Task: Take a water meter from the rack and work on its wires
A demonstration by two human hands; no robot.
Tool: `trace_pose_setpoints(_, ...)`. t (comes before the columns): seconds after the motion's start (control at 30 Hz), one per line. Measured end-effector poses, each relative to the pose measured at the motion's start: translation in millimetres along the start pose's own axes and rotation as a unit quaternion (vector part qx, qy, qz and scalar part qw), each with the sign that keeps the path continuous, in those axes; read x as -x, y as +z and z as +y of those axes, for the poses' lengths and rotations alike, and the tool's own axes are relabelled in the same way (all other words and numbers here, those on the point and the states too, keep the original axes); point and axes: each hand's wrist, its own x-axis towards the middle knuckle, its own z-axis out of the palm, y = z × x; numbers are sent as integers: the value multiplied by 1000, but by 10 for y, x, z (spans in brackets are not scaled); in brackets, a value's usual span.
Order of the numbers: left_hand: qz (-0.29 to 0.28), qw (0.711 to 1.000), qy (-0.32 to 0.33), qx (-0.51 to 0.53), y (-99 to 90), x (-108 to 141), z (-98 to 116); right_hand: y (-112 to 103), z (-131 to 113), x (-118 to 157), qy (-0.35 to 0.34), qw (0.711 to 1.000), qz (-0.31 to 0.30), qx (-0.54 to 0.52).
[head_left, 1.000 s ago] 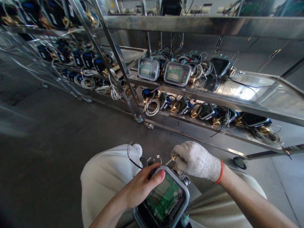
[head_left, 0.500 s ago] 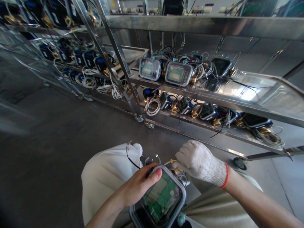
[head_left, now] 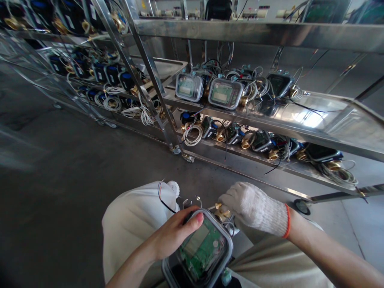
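Head camera is showing me the left hand (head_left: 172, 236) gripping the meter (head_left: 199, 250) on the lap, thumb pressing its clear lid. Just beyond it, the gloved right hand (head_left: 255, 208) is pinching a brass fitting (head_left: 222, 213) at the meter's far end. I am judging that the meter is sitting loosely on the knees; a hard twist could be tipping it off, or snagging the thin wires (head_left: 163, 196) beside the left fingers.

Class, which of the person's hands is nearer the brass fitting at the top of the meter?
Right. The gloved right hand touches the brass fitting; the bare left hand holds the meter beside it.
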Motion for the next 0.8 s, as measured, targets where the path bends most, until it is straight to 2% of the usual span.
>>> trace_pose_setpoints(0.13, -6, 1000, -9, -6, -1, -17, -2, -30, -8, -11, 6, 999, -35, -6)
trace_pose_setpoints(0.33, -16, 1000, -14, -7, -11, -30, -33, -45, 13, -16, 28, 999, -38, -10)
trace_pose_setpoints(0.4, -15, 1000, -15, -9, -7, -22, -42, -23, 8, -7, 36, 998, -30, -49)
trace_pose_setpoints(0.47, -12, 1000, -12, -5, 5, -11, -45, 33, -14, 6, 71, 988, 16, -139)
trace_pose_setpoints(0.5, -4, 1000, -10, 0, 14, -7, -43, 77, -29, 12, 106, 971, 53, -206)
trace_pose_setpoints(0.53, 6, 1000, -10, 8, 24, -4, -39, 127, -46, 17, 151, 942, 94, -284)
trace_pose_setpoints(0.6, 27, 999, -5, 28, 46, -3, -24, 233, -81, 14, 237, 856, 142, -438)
trace_pose_setpoints(0.63, 33, 999, -2, 38, 56, -6, -14, 277, -97, 4, 259, 813, 135, -503)
trace_pose_setpoints(0.7, 32, 998, 5, 50, 74, -18, 6, 323, -130, -39, 258, 745, 93, -608)
trace_pose_setpoints(0.8, 20, 999, -1, 30, 98, -48, 17, 293, -183, -147, 240, 674, 57, -697)
